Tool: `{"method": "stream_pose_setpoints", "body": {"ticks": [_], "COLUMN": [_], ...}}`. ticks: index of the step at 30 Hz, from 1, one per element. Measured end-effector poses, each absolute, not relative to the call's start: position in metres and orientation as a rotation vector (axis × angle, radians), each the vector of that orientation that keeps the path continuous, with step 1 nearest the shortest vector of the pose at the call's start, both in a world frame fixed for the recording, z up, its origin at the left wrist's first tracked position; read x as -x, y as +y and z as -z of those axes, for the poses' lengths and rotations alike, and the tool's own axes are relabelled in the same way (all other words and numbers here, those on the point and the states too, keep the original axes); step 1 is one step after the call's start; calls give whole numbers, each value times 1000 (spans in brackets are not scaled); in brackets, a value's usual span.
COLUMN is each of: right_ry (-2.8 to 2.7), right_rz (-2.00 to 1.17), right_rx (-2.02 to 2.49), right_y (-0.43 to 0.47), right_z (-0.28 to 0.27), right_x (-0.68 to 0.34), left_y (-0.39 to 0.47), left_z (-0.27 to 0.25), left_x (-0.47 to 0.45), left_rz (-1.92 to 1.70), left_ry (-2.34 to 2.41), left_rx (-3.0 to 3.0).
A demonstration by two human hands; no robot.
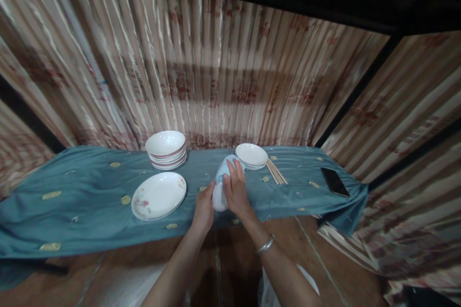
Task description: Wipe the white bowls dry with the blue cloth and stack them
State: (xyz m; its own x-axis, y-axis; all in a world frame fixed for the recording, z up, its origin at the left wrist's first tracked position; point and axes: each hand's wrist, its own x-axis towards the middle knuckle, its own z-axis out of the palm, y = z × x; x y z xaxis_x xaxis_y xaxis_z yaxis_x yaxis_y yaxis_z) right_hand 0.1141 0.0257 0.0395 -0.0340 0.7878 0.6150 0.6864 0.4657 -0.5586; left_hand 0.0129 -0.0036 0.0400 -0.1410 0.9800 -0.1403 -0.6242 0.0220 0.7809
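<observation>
Gap between chopsticks [276,172] and phone [334,182]; bowl stack [165,146] obstructs left.

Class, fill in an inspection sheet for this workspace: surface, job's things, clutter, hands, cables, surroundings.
Surface: teal patterned tablecloth, wrinkled, hanging over the near edge.
Job's things: pale blue-and-white item between the hands, details blurred; floral plate and bowl stack on the left; small dish stack on the right, chopsticks beside it.
Clutter: black phone near the right end.
Hands: left hand grips the item's side; right hand lies on it, bracelet at that wrist.
Cables: nothing seen.
Surroundings: patterned curtains, dark posts, tiled floor.
</observation>
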Motion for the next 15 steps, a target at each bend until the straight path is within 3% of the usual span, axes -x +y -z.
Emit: {"method": "stream_pose_setpoints", "body": {"ticks": [15], "right_ry": [-2074], "right_rz": [128], "right_rx": [1159], "right_y": [12], "right_z": [-30], "right_x": [-102], "left_y": [11], "left_z": [-8], "left_x": [22], "left_rz": [-1661], "left_ry": [932], "left_rx": [-495]}}
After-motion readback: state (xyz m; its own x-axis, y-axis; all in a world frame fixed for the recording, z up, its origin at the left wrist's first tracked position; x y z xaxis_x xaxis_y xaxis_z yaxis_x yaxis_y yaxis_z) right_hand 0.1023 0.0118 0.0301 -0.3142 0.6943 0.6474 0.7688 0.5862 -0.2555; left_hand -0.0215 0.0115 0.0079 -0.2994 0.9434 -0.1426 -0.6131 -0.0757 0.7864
